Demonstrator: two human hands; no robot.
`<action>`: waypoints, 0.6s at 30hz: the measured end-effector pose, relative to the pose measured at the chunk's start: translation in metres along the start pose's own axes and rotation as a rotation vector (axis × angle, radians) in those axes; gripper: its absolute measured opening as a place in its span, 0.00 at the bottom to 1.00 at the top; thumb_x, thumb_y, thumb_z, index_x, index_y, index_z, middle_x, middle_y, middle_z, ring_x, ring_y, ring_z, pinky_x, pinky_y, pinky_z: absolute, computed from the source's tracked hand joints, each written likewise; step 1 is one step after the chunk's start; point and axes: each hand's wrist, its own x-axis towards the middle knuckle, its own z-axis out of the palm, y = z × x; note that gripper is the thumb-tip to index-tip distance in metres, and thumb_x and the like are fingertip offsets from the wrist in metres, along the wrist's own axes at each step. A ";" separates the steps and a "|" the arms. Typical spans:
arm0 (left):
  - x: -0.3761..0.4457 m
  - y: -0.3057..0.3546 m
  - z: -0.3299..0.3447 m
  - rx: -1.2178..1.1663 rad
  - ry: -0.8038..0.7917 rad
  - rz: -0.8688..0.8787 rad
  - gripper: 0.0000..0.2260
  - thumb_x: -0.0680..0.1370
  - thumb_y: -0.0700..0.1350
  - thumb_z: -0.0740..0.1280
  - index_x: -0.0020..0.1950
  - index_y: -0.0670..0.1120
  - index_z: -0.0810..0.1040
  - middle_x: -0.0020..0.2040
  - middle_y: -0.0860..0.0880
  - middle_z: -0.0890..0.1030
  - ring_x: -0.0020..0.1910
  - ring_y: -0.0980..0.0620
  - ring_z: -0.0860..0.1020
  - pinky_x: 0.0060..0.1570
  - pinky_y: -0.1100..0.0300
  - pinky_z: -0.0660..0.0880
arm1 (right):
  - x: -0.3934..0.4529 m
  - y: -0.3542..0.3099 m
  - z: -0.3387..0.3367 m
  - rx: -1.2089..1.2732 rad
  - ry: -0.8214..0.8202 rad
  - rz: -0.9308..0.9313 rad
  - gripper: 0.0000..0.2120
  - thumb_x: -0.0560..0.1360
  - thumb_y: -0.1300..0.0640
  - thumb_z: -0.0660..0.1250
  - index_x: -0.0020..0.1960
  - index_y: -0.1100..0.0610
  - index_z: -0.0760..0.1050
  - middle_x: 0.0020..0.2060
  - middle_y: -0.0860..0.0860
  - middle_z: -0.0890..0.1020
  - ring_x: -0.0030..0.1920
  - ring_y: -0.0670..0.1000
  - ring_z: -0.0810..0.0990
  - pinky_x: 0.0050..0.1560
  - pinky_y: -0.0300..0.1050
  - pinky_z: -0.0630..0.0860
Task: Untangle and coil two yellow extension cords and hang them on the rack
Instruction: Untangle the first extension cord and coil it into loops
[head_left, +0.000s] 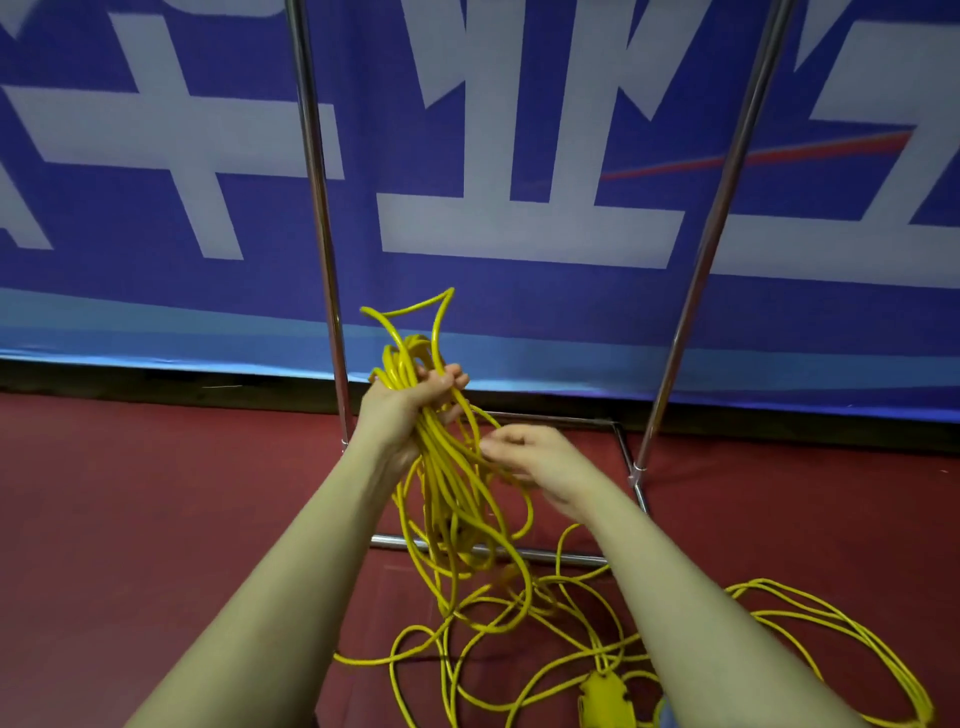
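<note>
While my left hand (415, 400) is clamped around a thick bundle of yellow loops (447, 467), fingers curled tight over the strands, my right hand (524, 457) sits just to the right of that bundle and a little lower, its fingertips drawn together on what looks like one strand, though motion blur keeps me from being sure how firmly I have it. Below both hands the rest of the cord (519, 623) lies in a loose tangle on the red floor (156, 519), with a yellow socket block (602, 696) near my right forearm and more loops (831, 623) trailing off further right. The rack (322, 208) stands just beyond my left hand, its uprights rising on either side and its base frame running under the hanging loops.

My worry is the knotting. I judge that the two cords are not separated yet, and if I pull the next length up quickly, the crossings below my hands could cinch into a hard knot. The loops in my left fist are uneven, one sticks up above my fingers, so adding more may let some slip out. Hanging strands could also snag on the rack's base bar (519, 553) beneath my right hand.
</note>
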 end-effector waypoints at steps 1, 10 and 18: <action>0.000 0.002 -0.001 0.009 0.005 0.010 0.13 0.77 0.29 0.63 0.40 0.46 0.69 0.39 0.45 0.85 0.39 0.51 0.85 0.37 0.57 0.82 | 0.000 0.003 0.003 -0.036 -0.017 0.004 0.05 0.75 0.62 0.68 0.44 0.53 0.77 0.38 0.50 0.79 0.39 0.45 0.76 0.39 0.34 0.71; -0.008 0.009 -0.010 0.028 -0.009 -0.002 0.10 0.78 0.31 0.63 0.41 0.44 0.70 0.45 0.41 0.85 0.45 0.47 0.85 0.41 0.53 0.82 | 0.000 -0.012 0.005 0.376 0.263 -0.002 0.06 0.75 0.63 0.68 0.40 0.58 0.74 0.32 0.53 0.79 0.35 0.51 0.79 0.38 0.45 0.77; -0.015 -0.003 -0.027 0.307 -0.060 -0.035 0.08 0.76 0.31 0.66 0.43 0.43 0.73 0.51 0.41 0.85 0.47 0.49 0.83 0.47 0.54 0.78 | 0.001 -0.025 -0.005 0.671 0.405 -0.082 0.10 0.82 0.60 0.56 0.46 0.61 0.73 0.38 0.57 0.79 0.31 0.50 0.83 0.32 0.43 0.81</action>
